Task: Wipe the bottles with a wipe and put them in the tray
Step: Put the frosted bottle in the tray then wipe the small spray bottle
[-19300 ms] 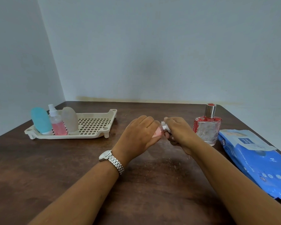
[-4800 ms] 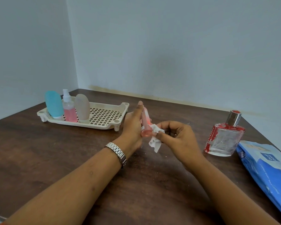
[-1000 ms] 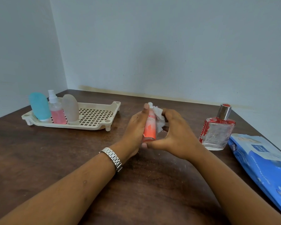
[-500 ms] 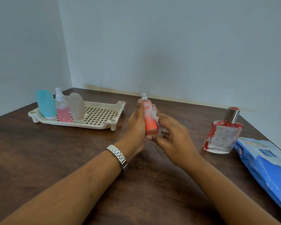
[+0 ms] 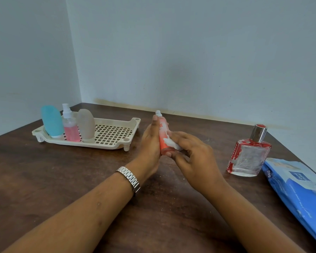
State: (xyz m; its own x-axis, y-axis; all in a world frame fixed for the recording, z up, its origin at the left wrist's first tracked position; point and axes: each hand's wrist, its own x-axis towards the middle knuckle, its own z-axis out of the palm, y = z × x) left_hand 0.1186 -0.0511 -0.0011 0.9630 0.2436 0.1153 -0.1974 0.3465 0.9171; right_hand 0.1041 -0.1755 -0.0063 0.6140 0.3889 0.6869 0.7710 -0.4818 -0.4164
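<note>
Gripping the orange spray bottle upright in the left hand, over the middle of the table. Pinching a crumpled white wipe against its side with the right hand. Further left, cream tray with three bottles standing at its left end. Off right, glass perfume bottle, then blue wipes pack.
</note>
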